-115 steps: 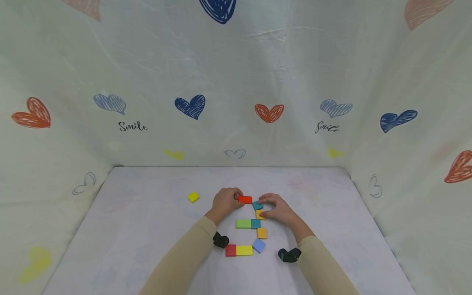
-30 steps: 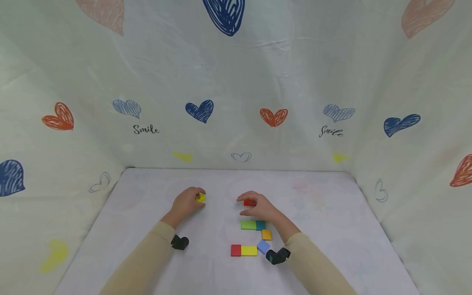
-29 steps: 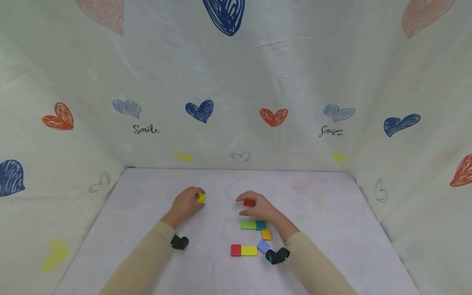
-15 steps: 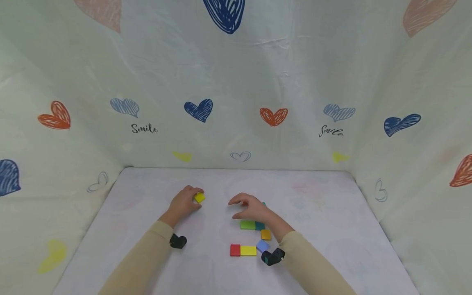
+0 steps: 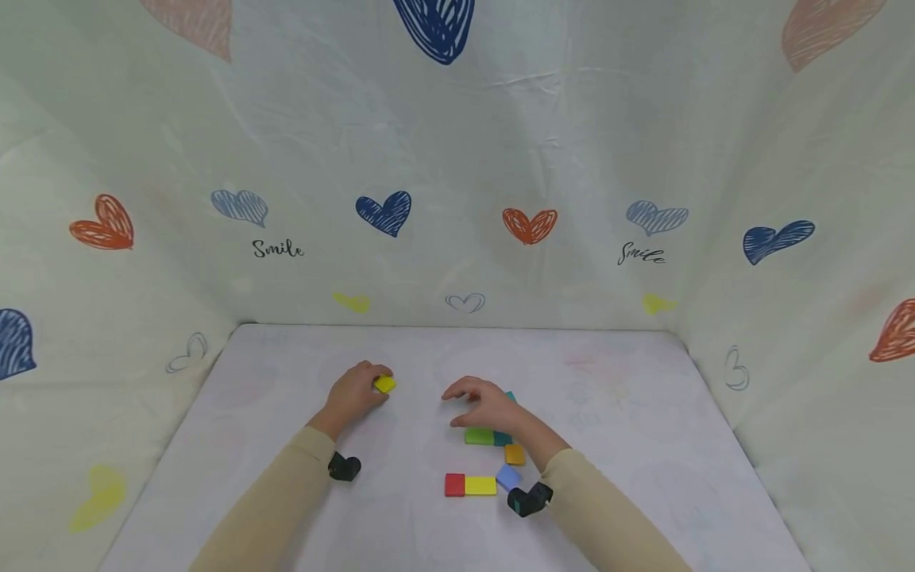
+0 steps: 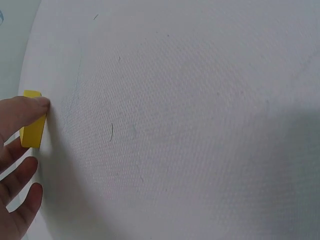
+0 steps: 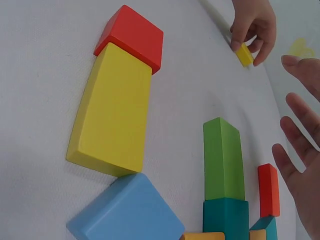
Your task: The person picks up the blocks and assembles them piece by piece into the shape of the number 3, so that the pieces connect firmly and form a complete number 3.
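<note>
My left hand (image 5: pixel 355 397) pinches a small yellow block (image 5: pixel 385 384) between thumb and fingers at the left of the table. In the left wrist view the thumb (image 6: pixel 27 110) lies along this block (image 6: pixel 33 131). My right hand (image 5: pixel 489 403) hovers with fingers spread and nothing in its grasp, hiding the red block from the head camera. The right wrist view shows that red block (image 7: pixel 269 190) beside the fingers. Close by are a green block (image 5: pixel 479 436) and a teal block (image 5: pixel 503 438) end to end, in a figure of coloured blocks.
Lower in the figure come an orange block (image 5: pixel 514 454), a blue block (image 5: pixel 508 477) set at an angle, a longer yellow block (image 5: pixel 480 485) and a red square block (image 5: pixel 454 485). A patterned cloth wall (image 5: pixel 457 262) rises behind the white table (image 5: pixel 629 397).
Earlier both hands were at the top of the figure; the left hand has since moved left and taken hold of the small yellow block. The right hand has shifted slightly left over the red block.
</note>
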The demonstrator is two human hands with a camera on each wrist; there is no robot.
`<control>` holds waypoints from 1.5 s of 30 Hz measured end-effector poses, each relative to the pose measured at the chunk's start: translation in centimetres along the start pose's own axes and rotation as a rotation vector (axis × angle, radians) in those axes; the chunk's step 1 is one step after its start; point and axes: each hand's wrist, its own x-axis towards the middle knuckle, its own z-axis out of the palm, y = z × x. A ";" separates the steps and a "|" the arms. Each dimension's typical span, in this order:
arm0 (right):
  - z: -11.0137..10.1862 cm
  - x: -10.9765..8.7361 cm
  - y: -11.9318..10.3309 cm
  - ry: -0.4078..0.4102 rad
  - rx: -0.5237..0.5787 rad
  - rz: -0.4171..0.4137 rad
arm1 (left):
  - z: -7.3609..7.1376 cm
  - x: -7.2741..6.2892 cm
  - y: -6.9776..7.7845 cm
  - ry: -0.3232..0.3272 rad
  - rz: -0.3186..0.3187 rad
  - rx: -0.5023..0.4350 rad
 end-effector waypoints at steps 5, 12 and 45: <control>-0.2 -0.1 0.2 0.015 -0.003 0.003 | 0.0 0.0 -0.2 -0.006 -0.011 -0.009; -0.8 -0.4 0.6 0.012 -0.023 0.017 | 0.2 0.0 -0.5 -0.007 -0.021 -0.018; -5.0 -3.8 5.5 0.227 -0.028 0.242 | 2.7 2.4 5.7 -0.069 0.048 0.018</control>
